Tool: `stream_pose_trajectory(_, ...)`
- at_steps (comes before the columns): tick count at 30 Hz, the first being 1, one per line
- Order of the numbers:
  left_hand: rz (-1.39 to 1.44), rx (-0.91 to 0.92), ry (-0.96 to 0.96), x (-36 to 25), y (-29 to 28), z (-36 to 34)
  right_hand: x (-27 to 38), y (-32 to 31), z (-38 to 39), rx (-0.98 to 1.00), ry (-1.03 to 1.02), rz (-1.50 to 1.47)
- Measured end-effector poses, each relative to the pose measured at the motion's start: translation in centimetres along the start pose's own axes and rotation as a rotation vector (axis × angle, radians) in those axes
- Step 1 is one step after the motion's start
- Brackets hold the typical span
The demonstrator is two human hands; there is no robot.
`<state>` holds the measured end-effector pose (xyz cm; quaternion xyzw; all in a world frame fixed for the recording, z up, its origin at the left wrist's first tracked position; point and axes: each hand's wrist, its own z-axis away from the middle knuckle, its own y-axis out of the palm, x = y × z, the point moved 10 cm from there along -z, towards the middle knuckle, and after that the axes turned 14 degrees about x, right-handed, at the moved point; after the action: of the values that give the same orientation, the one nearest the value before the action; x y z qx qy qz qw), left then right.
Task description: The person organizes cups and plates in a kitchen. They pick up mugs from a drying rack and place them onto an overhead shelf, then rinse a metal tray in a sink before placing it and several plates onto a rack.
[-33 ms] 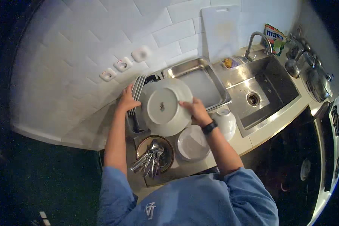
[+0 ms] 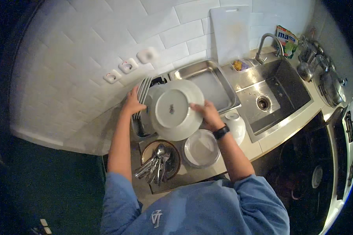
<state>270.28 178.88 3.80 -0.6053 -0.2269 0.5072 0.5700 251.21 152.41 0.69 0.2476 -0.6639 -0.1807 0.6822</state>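
Note:
My right hand (image 2: 208,114) grips the right edge of a large white plate (image 2: 171,108), thumb on its underside. The underside, with its round foot ring and small dark mark, faces me. To the left, my left hand (image 2: 135,103) is closed around several white plates (image 2: 144,92) standing on edge in a dish rack (image 2: 140,132). The large plate hides much of the rack. Just below, a brown-rimmed bowl (image 2: 176,166) holds spoons and forks (image 2: 159,160). Beneath my right wrist are a round white dish (image 2: 201,150) and an upturned white bowl (image 2: 235,127).
A steel tray (image 2: 233,100) lies behind the large plate. Right of it are the sink (image 2: 280,92) and a curved faucet (image 2: 262,41). A white cutting board (image 2: 230,35) leans on the tiled wall. Pots with lids (image 2: 331,88) crowd the far right corner.
The large plate and my right hand have shifted slightly right, uncovering more of the round dish beneath. My left hand stays on the upright plates.

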Motion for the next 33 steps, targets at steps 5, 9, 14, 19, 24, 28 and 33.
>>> stream_pose_trajectory(5,-0.001,-0.019,0.028,-0.4,-0.1,-0.3,5.4,-8.0,1.9,-0.109,-0.145,0.345)
stream_pose_trajectory(9,0.03,0.019,-0.051,0.3,0.4,0.2,10.4,-9.3,1.4,-0.129,-0.096,0.111)
stream_pose_trajectory(14,0.021,0.006,0.023,-0.3,0.2,-0.6,13.0,-18.7,-2.6,-0.156,-0.129,0.533)
stream_pose_trajectory(19,0.05,0.034,-0.031,-0.4,0.3,0.3,8.6,-20.8,-5.0,-0.176,0.047,0.231)
stream_pose_trajectory(24,0.026,0.001,0.005,-0.1,0.2,-0.2,6.3,-23.7,-7.4,-0.133,0.045,0.18)
stream_pose_trajectory(28,-0.038,-0.027,0.01,0.3,0.2,0.2,5.9,-23.2,-8.5,-0.098,0.05,0.136)
stream_pose_trajectory(33,-0.026,-0.028,0.009,-0.3,0.2,0.1,7.4,-23.7,-9.3,-0.088,-0.184,0.205)
